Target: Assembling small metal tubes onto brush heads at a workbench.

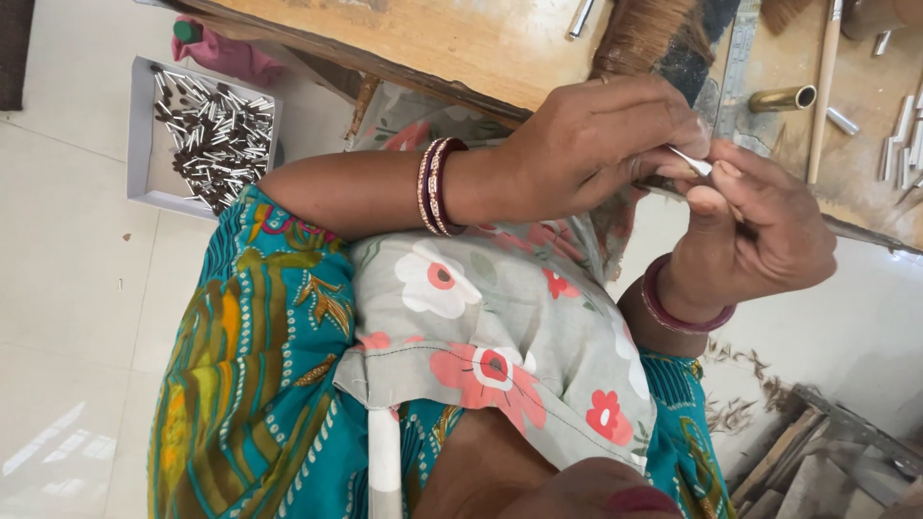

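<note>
My left hand (pixel 596 144), with dark red bangles on the wrist, reaches in from the left above my lap. Its fingertips pinch a small silver metal tube (pixel 694 163). My right hand (pixel 760 231), a red bangle on its wrist, meets it from the right. Its thumb and fingers close on the same tube from below. A thin dark strand or tuft (pixel 661 183) shows between the two hands; I cannot tell what it is. Both hands hover over a floral cloth (pixel 500 308) spread on my lap, just in front of the wooden workbench (pixel 461 48).
A white tray (pixel 144 144) with several small metal tubes lies on the tiled floor at left, with a pink cloth (pixel 226 56) beyond it. On the bench are a brown bristle bundle (pixel 644 34), a brass tube (pixel 784 97), a wooden stick (pixel 824 86) and silver tubes (pixel 902 135). Wood pieces (pixel 817 461) lie at lower right.
</note>
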